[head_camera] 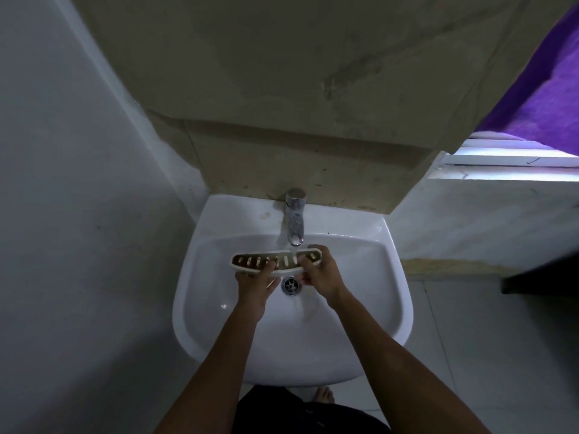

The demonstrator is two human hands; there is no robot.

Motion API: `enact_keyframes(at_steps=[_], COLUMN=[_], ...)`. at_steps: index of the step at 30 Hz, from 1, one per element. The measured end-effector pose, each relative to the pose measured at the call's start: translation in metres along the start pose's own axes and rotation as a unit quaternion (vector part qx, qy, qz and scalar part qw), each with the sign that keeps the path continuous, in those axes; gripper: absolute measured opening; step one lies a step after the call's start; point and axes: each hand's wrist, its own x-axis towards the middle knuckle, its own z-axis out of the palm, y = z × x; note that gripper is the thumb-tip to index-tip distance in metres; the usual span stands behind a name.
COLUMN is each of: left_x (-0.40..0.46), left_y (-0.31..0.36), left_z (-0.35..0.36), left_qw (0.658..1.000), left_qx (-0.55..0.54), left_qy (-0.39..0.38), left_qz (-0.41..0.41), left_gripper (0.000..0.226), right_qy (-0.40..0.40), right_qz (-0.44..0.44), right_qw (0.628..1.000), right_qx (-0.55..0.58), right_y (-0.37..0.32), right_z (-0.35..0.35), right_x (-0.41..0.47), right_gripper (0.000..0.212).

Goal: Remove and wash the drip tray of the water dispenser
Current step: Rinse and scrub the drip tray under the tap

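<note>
Our left hand [255, 281] and right hand [319, 272] grip the drip tray [275, 261] mid-frame under the running tap [295, 220], clear of the sink [194, 308] walls.

Drip tray [250, 261] under running tap [295, 218]

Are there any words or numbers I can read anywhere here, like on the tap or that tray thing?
No readable text anywhere in this picture.
Drip tray, held by the left hand and the right hand: only slots, no letters.
Tap: plain shiny metal, no brand visible.
Sink: plain white, no marking visible.
Purple cloth and wall: no writing, only stains.
</note>
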Motion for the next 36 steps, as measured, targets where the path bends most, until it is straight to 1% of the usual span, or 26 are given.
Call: enact_keyframes(at_steps=[3, 6, 9, 14, 17, 19, 22, 26, 30, 33, 34, 36], left_x=[0.001, 0.0, 0.001, 0.001, 0.005, 0.007, 0.005, 0.007, 0.009, 0.009, 0.008, 0.008], left_y=[-0.002, -0.004, -0.006, -0.018, -0.023, -0.024, -0.027, -0.032, -0.032, -0.037, -0.038, -0.04], left_z=[0.0, 0.0, -0.001, 0.006, 0.008, 0.008, 0.015, 0.022, 0.024, 0.026, 0.028, 0.032], left_qw=[1.0, 0.999, 0.999, 1.0, 0.997, 0.996, 0.996, 0.993, 0.995, 0.994, 0.993, 0.993], left_qx=[-0.007, -0.009, -0.011, -0.002, 0.02, 0.04, 0.075, 0.088, 0.062, 0.075, 0.082, 0.084], left_qy=[-0.013, -0.042, -0.041, 0.026, 0.065, 0.074, 0.055, 0.077, 0.072, 0.065, 0.07, 0.08], left_qz=[0.007, 0.021, 0.016, -0.013, -0.022, -0.019, -0.014, 0.014, 0.04, 0.044, 0.037, 0.021], left_gripper=[0.066, 0.057, 0.054, 0.068, 0.077, 0.077, 0.071, 0.078, 0.073, 0.066, 0.068, 0.075], right_qy=[0.012, 0.021, 0.015, -0.022, -0.045, -0.064, -0.077, -0.077, -0.062, -0.038, -0.024, 0.01], right_qz=[-0.021, -0.033, -0.031, -0.007, 0.008, 0.011, 0.01, 0.002, -0.008, -0.028, -0.043, -0.054], right_qw=[0.999, 0.999, 0.999, 1.0, 0.999, 0.997, 0.996, 0.997, 0.998, 0.998, 0.997, 0.996], right_qx=[-0.023, -0.033, -0.022, -0.01, 0.019, 0.038, 0.046, 0.031, -0.003, -0.049, -0.066, -0.066], right_y=[0.001, 0.005, 0.011, 0.016, 0.02, 0.023, 0.026, 0.024, 0.024, 0.025, 0.025, 0.024], right_z=[0.0, 0.002, 0.0, -0.002, -0.004, -0.005, -0.001, 0.003, -0.003, -0.005, -0.004, -0.002], right_x=[-0.001, -0.003, -0.004, 0.001, 0.002, 0.0, -0.002, 0.002, 0.009, 0.013, 0.013, 0.014], right_gripper=[0.033, 0.03, 0.026, 0.03, 0.035, 0.035, 0.034, 0.033, 0.028, 0.025, 0.023, 0.018])
